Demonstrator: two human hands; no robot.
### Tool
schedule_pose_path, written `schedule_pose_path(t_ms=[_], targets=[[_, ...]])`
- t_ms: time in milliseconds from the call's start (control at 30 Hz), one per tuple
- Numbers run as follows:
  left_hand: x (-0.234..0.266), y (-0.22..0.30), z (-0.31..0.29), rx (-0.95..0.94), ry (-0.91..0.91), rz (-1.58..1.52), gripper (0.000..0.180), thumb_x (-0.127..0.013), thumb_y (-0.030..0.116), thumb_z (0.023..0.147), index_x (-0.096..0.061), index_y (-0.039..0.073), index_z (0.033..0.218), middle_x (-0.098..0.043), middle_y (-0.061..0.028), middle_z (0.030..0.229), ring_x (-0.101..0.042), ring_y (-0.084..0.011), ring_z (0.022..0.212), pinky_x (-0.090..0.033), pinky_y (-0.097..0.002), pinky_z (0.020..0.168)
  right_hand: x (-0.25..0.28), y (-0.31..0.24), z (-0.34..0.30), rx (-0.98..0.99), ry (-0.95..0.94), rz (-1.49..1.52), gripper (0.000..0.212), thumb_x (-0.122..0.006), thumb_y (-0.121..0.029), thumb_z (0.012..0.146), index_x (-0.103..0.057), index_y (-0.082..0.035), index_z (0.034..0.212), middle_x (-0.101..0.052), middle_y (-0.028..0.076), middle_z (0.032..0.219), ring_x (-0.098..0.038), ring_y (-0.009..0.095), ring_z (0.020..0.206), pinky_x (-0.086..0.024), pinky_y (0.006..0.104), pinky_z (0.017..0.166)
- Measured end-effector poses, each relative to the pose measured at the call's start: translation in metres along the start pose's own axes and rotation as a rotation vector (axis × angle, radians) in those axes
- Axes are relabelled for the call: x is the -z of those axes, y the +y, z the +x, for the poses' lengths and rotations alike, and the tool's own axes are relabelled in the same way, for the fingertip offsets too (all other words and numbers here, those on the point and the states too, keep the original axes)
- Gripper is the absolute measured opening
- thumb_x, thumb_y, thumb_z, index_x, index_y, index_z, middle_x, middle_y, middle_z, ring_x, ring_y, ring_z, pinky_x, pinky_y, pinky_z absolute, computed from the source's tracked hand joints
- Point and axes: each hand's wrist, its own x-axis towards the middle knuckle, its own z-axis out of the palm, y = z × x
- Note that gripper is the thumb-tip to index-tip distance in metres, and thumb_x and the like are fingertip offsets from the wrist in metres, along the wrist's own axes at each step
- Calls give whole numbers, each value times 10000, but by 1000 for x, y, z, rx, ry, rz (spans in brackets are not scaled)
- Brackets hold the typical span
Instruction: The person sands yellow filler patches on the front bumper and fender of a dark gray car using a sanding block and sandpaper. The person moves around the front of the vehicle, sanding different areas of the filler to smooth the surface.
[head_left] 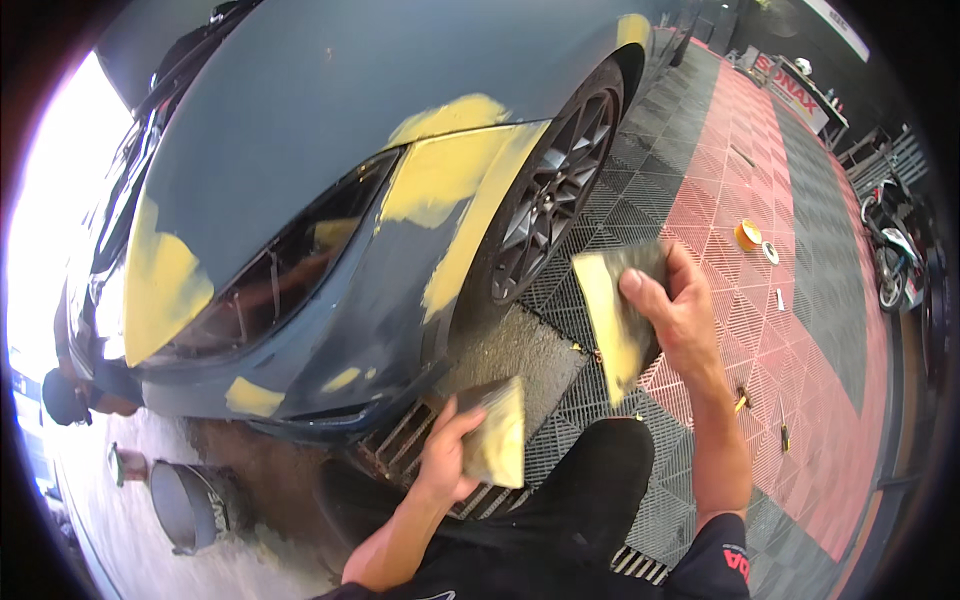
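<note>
Both my hands hold flat plates smeared with yellow putty. My left hand is closed round the side of a putty spreader, low in front of the bumper. Higher and to the right, my right hand pinches a larger dark putty spreader, thumb on its face, with yellow putty along one long edge. The two plates are apart, and neither touches the car. Ahead stands a dull blue-grey car. Yellow putty patches cover parts of its fender, bonnet and bumper, around the headlight.
The front wheel stands right of the headlight. On the tiled floor lie an orange tin, a tape roll and a screwdriver. A bucket sits lower left, near another person. A motorbike is far right.
</note>
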Motion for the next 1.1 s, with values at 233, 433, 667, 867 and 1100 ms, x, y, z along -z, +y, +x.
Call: schedule_pose_path(t_ms=[233,433,667,867,1100], targets=[[-63,-8,79,36,-325,-73,530,-577,119,1100,-465,29,1610,-706,-181,1442,-758,-284,1248,-635,-439,1092,39,115,-26,-198,-278,182,482,-1002,-329,884,-682,-70,1134,-776,17,1011,-737,113,900,-622,305,812],[-42,-26,114,-236,-77,413,435,-543,190,1145,-558,22,1546,-723,-158,1395,-738,-239,1257,-611,-404,1090,57,106,-37,295,-135,-732,284,-815,-79,959,-754,-86,1236,-788,97,1163,-762,255,1071,-617,428,900],[-92,-52,156,-611,-121,844,370,-577,225,1146,-629,-4,1431,-748,-145,1237,-706,-207,1139,-578,-388,1018,31,98,-50,733,-309,-873,492,-793,-14,794,-813,-191,1253,-756,44,1284,-716,323,1227,-604,493,970],[-100,-36,172,-670,-124,659,328,-600,133,1118,-625,21,1426,-755,-119,1212,-732,-183,1079,-618,-352,958,54,74,-46,755,-473,-928,470,-801,-23,730,-802,-163,1179,-762,35,1213,-731,315,1185,-622,456,912],[-96,-64,213,-187,-169,182,299,-651,156,1068,-625,54,1348,-722,-79,1175,-714,-170,1017,-636,-346,876,50,81,-52,1063,-288,-550,529,-890,-133,779,-774,-258,1280,-747,41,1259,-748,384,1160,-654,598,1042]])
